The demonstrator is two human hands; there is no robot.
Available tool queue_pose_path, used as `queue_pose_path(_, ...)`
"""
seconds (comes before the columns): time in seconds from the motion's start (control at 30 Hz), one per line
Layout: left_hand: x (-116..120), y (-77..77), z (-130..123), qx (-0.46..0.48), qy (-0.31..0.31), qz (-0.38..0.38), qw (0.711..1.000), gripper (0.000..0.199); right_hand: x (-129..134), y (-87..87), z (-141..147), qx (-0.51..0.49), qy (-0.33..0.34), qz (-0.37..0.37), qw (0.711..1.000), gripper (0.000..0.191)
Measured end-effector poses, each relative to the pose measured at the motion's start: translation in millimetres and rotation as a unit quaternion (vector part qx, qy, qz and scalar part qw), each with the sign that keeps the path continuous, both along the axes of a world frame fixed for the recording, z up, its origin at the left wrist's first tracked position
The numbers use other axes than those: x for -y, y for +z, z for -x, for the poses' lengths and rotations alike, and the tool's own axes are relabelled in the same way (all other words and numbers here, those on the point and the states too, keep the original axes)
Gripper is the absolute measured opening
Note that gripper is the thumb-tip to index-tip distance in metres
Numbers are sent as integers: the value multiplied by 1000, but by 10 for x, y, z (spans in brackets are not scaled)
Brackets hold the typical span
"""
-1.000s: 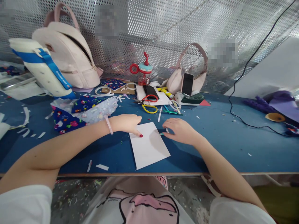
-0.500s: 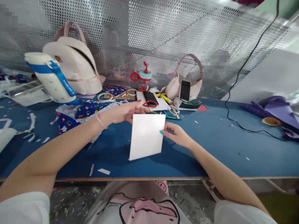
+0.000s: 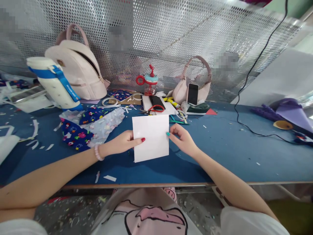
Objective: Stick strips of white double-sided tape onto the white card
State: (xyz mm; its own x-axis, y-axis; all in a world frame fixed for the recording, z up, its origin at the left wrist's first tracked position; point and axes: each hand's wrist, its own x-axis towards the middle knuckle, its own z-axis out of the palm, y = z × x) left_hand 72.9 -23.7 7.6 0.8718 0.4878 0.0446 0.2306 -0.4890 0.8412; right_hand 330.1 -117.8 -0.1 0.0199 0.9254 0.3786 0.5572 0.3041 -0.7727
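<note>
A white, nearly square card [image 3: 151, 137] stands upright in front of me, its lower edge close to the table top. My left hand [image 3: 122, 142] grips its left edge, thumb laid on the front face and the other fingers hidden behind. At the right edge, my right hand [image 3: 182, 138] has its thumb tip against the card and its fingers curled; the pinch looks light. Left of the card lies a crumpled patterned blue wrapping sheet [image 3: 78, 133] with its pale side partly up. Red-handled scissors [image 3: 156, 108] rest just beyond the card.
Along the back stand a white bottle [image 3: 52, 85], a cream backpack [image 3: 75, 70], a red-lidded cup [image 3: 150, 85], a small handbag [image 3: 204, 88] and a phone [image 3: 193, 94]. A black cable [image 3: 254, 132] runs down at right. Paper scraps [image 3: 110, 178] lie near the front edge.
My left hand has come down from behind the card's top edge to grip its left side. The card has shifted slightly left and up. My right hand stays at the right edge.
</note>
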Motion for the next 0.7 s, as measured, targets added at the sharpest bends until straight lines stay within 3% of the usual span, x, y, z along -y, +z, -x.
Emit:
queue_pose_path(0.13,62,30,18,9,29,-13,999,43,14,42,-20,-19,7,34,999,11)
queue_pose_path(0.3,147,70,55,5,54,-34,998,42,64,98,20,64,10,3,998,12)
queue_pose_path(0.7,180,57,76,11,93,-77,993,40,104,95,66,67,18,-29,997,9)
